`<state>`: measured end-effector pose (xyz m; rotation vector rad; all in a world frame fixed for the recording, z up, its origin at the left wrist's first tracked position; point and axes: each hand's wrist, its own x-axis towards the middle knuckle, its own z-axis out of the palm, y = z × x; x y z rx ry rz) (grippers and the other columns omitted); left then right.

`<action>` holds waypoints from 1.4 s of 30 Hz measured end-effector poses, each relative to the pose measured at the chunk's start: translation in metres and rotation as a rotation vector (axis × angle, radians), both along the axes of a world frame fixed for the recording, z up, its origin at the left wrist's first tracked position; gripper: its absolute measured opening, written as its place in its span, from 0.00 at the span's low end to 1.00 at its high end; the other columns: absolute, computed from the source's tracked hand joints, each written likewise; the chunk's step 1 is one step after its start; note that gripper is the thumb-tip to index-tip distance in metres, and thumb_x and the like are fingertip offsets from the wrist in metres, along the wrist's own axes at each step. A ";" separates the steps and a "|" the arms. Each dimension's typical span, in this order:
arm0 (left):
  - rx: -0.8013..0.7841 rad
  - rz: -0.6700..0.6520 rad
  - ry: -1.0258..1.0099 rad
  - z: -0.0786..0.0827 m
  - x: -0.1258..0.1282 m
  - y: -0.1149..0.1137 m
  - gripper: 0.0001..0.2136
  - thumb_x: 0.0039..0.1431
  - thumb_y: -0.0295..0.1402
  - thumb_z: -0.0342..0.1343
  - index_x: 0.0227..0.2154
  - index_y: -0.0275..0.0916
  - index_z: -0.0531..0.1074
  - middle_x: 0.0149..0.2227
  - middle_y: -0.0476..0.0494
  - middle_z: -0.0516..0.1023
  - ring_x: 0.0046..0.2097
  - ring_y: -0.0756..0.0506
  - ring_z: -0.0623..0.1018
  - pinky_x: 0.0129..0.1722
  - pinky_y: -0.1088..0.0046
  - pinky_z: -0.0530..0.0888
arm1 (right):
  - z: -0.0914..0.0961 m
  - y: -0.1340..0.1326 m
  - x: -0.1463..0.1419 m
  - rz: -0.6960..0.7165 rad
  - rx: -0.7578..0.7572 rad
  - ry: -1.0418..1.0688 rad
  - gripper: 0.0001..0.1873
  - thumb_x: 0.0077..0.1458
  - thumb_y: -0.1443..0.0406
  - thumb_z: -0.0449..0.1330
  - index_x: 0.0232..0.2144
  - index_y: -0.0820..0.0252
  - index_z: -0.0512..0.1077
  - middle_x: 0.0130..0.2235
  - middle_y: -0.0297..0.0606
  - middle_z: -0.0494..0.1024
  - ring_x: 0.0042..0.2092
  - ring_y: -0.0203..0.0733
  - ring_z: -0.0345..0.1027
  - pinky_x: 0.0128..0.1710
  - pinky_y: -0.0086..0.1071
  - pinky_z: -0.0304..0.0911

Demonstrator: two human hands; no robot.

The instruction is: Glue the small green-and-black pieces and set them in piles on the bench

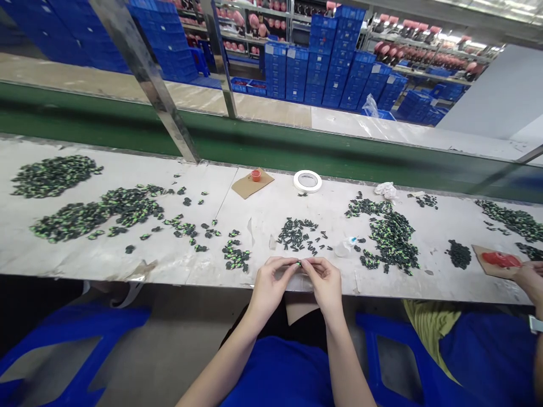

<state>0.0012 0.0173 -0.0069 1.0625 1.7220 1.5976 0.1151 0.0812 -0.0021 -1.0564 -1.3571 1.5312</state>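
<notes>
My left hand and my right hand meet at the table's front edge. Between their pinched fingertips is a small black and green part, mostly covered by the fingers. Just beyond my hands lies a loose pile of small black pieces. A small group of black and green parts is to the left of my left hand. To the right of my right hand, a larger heap of black and green parts spreads over the table, with a small blue-tipped item near it.
The white worktable also bears a tape roll, a red cup on cardboard, crumpled tissue and big heaps at left. At right, a co-worker's hand is beside red material. Blue stools flank me.
</notes>
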 end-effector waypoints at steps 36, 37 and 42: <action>0.104 -0.079 0.121 0.052 0.024 -0.022 0.03 0.53 0.29 0.59 0.30 0.41 0.78 0.32 0.45 0.79 0.39 0.44 0.77 0.40 0.68 0.75 | 0.034 -0.018 0.043 0.084 0.491 -0.118 0.16 0.49 0.69 0.63 0.42 0.54 0.69 0.30 0.33 0.77 0.35 0.39 0.74 0.42 0.36 0.72; 0.087 -0.079 0.120 0.048 0.025 -0.020 0.03 0.53 0.29 0.59 0.30 0.41 0.77 0.33 0.45 0.79 0.39 0.44 0.77 0.41 0.68 0.75 | 0.032 -0.016 0.044 0.089 0.480 -0.128 0.15 0.49 0.68 0.63 0.41 0.55 0.69 0.30 0.33 0.77 0.35 0.39 0.75 0.42 0.36 0.72; -0.013 -0.169 0.110 0.027 0.025 -0.005 0.12 0.54 0.31 0.59 0.43 0.41 0.72 0.36 0.45 0.80 0.43 0.43 0.78 0.47 0.64 0.72 | 0.019 -0.001 0.053 0.076 0.415 -0.231 0.12 0.50 0.63 0.62 0.39 0.57 0.72 0.32 0.37 0.79 0.34 0.41 0.76 0.37 0.36 0.73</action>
